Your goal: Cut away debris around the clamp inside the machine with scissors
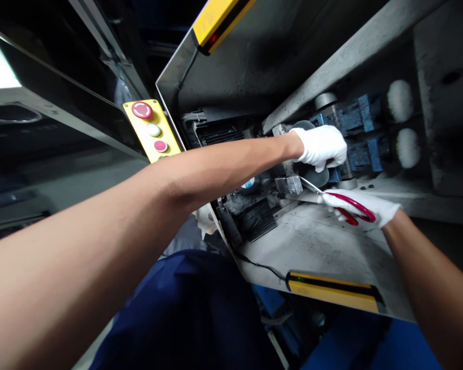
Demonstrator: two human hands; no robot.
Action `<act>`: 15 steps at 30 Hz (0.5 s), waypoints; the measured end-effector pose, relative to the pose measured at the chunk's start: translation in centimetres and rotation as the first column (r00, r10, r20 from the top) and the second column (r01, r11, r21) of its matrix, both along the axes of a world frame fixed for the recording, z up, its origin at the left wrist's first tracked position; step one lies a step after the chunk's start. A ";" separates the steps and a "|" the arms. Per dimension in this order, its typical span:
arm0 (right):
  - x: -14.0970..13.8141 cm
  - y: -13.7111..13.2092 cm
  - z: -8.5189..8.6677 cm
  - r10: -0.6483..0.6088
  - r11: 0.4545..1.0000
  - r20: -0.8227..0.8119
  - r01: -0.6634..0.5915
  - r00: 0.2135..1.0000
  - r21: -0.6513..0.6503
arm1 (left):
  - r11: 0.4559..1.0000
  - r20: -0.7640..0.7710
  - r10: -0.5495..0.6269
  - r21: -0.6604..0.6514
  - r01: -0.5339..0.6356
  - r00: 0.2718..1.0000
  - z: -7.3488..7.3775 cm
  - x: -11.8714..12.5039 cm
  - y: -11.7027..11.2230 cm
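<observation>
A grey, grimy steel machine bed (324, 246) fills the middle of the view, tilted in the picture, with a grey metal housing (254, 61) over it. A yellow light-curtain bar (334, 290) runs along the bed's near edge, and a second yellow bar (219, 20) sits at the housing's top edge. A yellow control box with red and white push buttons (152, 131) hangs at the housing's left corner.

Deep inside, toward the bed's far edge, stand blue-painted tool blocks (355, 133) with two white round brush heads (403, 123) just beside them on the right.

The left hand (322, 146), in a white cotton glove, reaches across and is closed on a dark round flat piece (312, 172) in front of the blue blocks.

The right hand (360, 205), also gloved in white, rests on the bed just below, fingers through the loops of red-handled scissors (351, 205). Their long axis runs up and left, so the steel blades point at the dark piece, which lies just up-left of the right hand's grip. The blade tips are near it; whether they touch cannot be told. The left hand is the nearer, already on the piece.
</observation>
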State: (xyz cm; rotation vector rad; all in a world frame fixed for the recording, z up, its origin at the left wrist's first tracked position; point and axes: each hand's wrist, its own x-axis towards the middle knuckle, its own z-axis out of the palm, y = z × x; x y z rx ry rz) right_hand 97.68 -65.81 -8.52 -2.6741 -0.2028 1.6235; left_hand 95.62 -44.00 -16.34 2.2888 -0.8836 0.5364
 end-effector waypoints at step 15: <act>-1.6 1.4 0.6 0.103 0.993 -0.014 -0.102 0.995 0.055 | 0.998 -0.091 -0.058 -0.041 0.055 0.994 0.6 -0.4 0.3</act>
